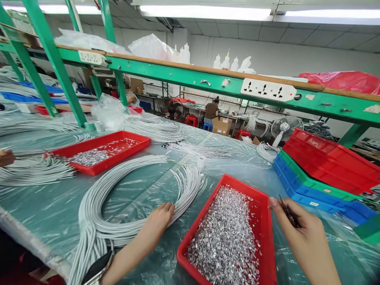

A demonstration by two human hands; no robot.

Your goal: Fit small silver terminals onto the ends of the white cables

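Observation:
My left hand (pixel 161 217) is closed at the inner edge of a large coil of white cables (pixel 92 206), its fingers curled over the strands. To the right of it lies a red tray (pixel 184 247) heaped with small shiny metal pieces (pixel 225 233). My right hand (pixel 305 227) is beside the tray's right rim, thumb tip close to it. Between its curled fingers sits a slim dark pointed tool (pixel 290 215) that looks like tweezers, partly hidden by the hand.
Another red tray (pixel 142 141) with metal pieces lies at the left, near a co-worker's hand (pixel 6 157). Stacked red, green and blue bins (pixel 332 158) stand at the right. More cable bundles (pixel 154 128) lie behind. A green shelf beam (pixel 184 75) with power sockets crosses above the table.

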